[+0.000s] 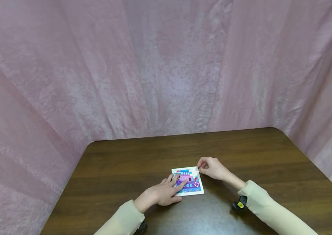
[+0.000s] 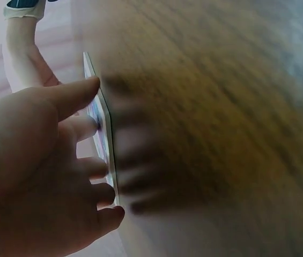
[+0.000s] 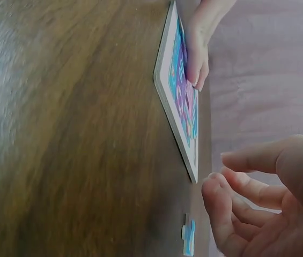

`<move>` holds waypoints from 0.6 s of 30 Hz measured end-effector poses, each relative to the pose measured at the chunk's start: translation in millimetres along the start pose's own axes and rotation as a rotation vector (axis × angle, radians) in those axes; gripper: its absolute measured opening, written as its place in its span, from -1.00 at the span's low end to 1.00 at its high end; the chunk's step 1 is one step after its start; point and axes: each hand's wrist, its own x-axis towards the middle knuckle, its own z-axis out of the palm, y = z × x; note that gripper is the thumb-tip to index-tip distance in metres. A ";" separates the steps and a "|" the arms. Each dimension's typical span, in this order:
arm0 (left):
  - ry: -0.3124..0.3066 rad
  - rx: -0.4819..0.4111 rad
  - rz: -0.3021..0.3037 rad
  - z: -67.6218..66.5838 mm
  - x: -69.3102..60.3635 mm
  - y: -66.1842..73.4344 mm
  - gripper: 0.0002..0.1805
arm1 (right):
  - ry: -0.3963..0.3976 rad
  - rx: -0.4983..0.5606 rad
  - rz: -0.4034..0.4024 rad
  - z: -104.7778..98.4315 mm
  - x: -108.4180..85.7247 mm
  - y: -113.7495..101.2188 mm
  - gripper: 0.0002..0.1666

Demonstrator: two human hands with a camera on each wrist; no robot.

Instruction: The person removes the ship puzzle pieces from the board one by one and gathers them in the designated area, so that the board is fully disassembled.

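Nearest, on the person's side of the picture board, two pale cream sleeves (image 1: 123, 218) reach in over a table, one from each side. A small black device with a yellow patch (image 1: 240, 204) sits at the right cuff, to the near right of the board.

Next comes the left hand (image 1: 164, 193), palm down at the board's left side. Its fingers are spread apart, and they lie over the left part of the picture; the thumb points along the near left corner, and whether it touches the edge cannot be told.

The picture board (image 1: 188, 192) lies flat under those fingers. It is white-bordered, with a pink and purple ship, a life ring and blue water.

The right hand (image 1: 211, 168) is just beside the board's far right corner. Its fingers are loosely curled, thumb a little away from the fingertips, with nothing visible between them; contact with the corner cannot be told.

A small blue and white piece (image 3: 189, 238) lies to the right of the board, near that hand, seen in the right wrist view.

Brown wood-grained table (image 1: 119, 166) surrounds the board, and beyond it hangs a pink, softly shiny curtain (image 1: 166, 71).
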 end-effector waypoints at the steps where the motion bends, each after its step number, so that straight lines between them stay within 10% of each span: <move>1: -0.011 -0.012 0.000 0.9 -0.2 -0.6 -0.28 | -0.007 0.005 -0.008 1.2 0.2 -0.2 -0.94; 18: -0.001 0.168 -0.089 11.1 -2.0 10.3 -0.07 | -0.069 -0.021 -0.020 22.5 9.1 -10.9 -0.90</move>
